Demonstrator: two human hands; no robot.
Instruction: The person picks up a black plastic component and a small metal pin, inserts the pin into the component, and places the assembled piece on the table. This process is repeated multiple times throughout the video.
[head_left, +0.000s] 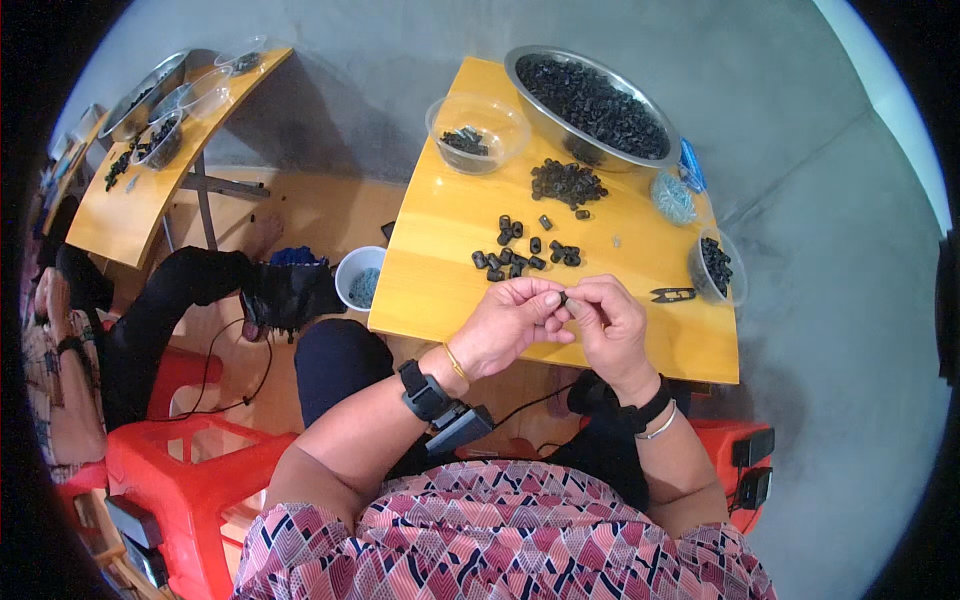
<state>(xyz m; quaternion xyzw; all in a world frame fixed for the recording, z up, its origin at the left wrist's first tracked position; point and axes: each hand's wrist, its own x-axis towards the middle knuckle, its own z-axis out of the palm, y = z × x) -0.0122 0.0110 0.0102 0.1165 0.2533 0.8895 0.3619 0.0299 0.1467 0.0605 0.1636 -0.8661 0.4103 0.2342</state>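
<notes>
Near the front edge of the yellow table, my left hand (508, 322) and my right hand (612, 328) meet fingertip to fingertip. Both pinch a small black piece (562, 299), mostly hidden by the fingers. Just beyond lie several loose black barrel-shaped pieces (515, 262), some showing holes. A denser pile of small black pieces (567, 183) sits farther back. Black thread snips (673, 295) lie to the right of my right hand, beside a clear tub (738, 290) holding black pieces.
A large steel bowl (512, 68) heaped with black parts stands at the back of the table (420, 290). Left of it is a clear bowl (440, 120); at right, a bag of small pale-blue bits (674, 198). A white bucket (345, 272) stands left. Another person sits at a second table (120, 220).
</notes>
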